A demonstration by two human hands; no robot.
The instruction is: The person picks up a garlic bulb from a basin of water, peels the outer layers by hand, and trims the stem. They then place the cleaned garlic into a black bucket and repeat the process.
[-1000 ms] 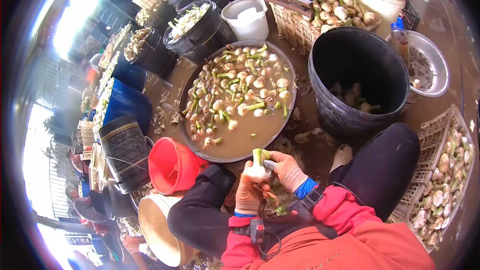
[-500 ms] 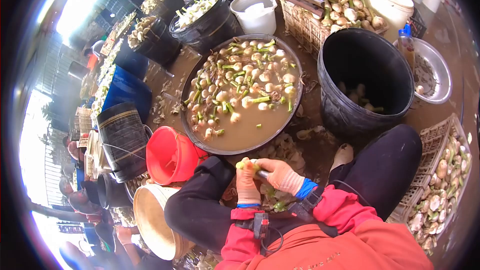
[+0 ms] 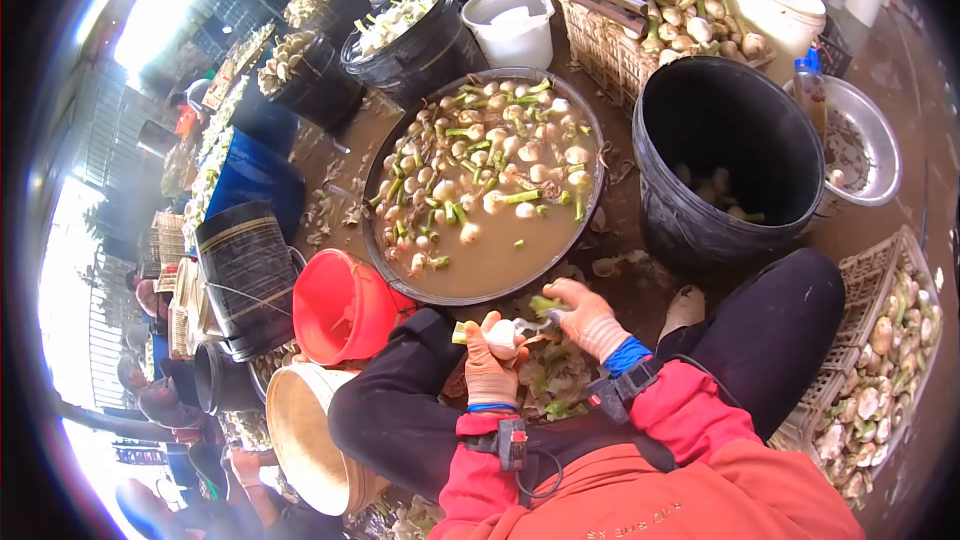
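1. Left hand (image 3: 492, 372): fingers closed round pale bulb (image 3: 503, 338), green stem stub poking out to one side. Bulb is in front of the lap, partly covered by the fingers.
2. Right hand (image 3: 590, 322): fingers pinched on green piece (image 3: 546, 306), just beside the bulb. Greyish bit at the same grip, mostly hidden, can't tell what.
3. Peelings (image 3: 548, 380) on the ground between the legs, partly blocked by hands and forearms.
4. Red bucket (image 3: 335, 308), tilted, beside the left knee; cream bucket (image 3: 305, 440) nearer the body, also tilted, inside only partly seen.
5. Round basin (image 3: 480, 285) ahead of the hands: murky water, many bulbs and green stems floating; anything under the water is hidden.
6. Large black bucket (image 3: 715, 210) ahead of the right knee, few bulbs low inside, deep shadow, count unclear.
7. Right side: plastic crate (image 3: 850, 325) with bulbs, slanted. Metal bowl (image 3: 880, 155) behind the black bucket, partly covered; blue-topped bottle (image 3: 811, 95) at its edge.
8. Farther: white bucket (image 3: 508, 32), filled black tub (image 3: 410, 55), bulb crate (image 3: 610, 55) with wooden frame over part of it.
9. Far left: other people (image 3: 165, 400), blurred, cut up by glare and the dark lens edge; what their hands do, can't tell.
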